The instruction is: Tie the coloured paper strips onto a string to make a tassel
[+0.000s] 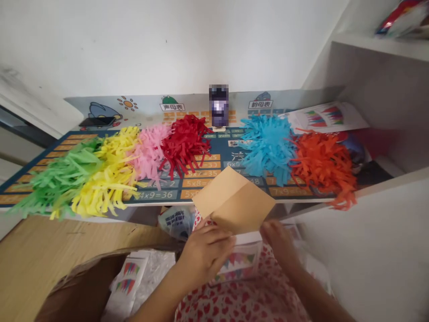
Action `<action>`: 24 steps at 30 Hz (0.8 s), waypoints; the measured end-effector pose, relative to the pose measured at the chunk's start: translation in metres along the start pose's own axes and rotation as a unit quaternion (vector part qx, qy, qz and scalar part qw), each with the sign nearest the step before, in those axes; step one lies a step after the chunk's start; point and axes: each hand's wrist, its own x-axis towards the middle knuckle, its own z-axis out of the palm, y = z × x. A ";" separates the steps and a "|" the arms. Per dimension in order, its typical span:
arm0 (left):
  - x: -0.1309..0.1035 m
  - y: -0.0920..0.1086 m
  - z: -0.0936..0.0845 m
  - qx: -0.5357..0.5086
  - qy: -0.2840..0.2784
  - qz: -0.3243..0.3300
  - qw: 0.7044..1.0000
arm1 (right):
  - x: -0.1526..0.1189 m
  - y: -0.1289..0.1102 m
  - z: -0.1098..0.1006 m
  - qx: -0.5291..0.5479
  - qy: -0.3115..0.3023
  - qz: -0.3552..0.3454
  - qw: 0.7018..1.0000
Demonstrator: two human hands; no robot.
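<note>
In front of my lap is a folded sheet of tan paper, its lower edge at the mouth of a clear packet printed with colourful tassels. My left hand is closed over the packet's left side and upper edge, its fingers beside the paper's lower corner. At the right corner of the paper, my right hand has its fingers bent against the paper and packet edge; the fingertips are partly hidden. Beyond, fringed paper tassels lie on the desk: green, yellow, pink, red, blue and orange.
A phone-like device stands against the wall behind the printed desk mat. A dark phone lies at the back left. Another printed packet rests at the back right. Below left, a cardboard box holds printed packets.
</note>
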 end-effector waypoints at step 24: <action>-0.002 -0.007 0.003 0.010 -0.014 0.000 1.000 | 0.179 -0.159 0.089 -0.535 -0.303 -0.331 0.716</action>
